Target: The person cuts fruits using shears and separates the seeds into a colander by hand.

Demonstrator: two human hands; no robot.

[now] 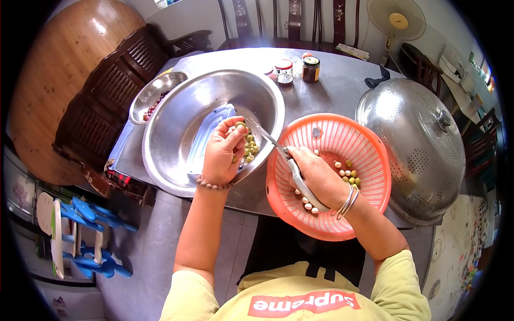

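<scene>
My left hand [224, 150] is over the right side of a large steel basin [176, 128], its fingers pinched round a small green fruit [240, 124]. My right hand [316, 176] is closed on the handle of a knife-like metal tool [269, 137], whose tip points at that fruit. Below my left hand, several green fruits [250, 148] lie in the basin beside a light blue tray [206, 136]. Under my right hand stands a pink-orange plastic colander [369, 144] with several white pieces [308, 206] and green fruits [353, 181] in it.
Left of the basin is a small steel bowl [143, 101] with dark red pieces. Two jars [284, 71] [310, 69] stand at the back of the grey table [235, 58]. A large perforated steel lid [415, 144] leans at the right. Wooden chairs [294, 24] and a fan [397, 20] are behind.
</scene>
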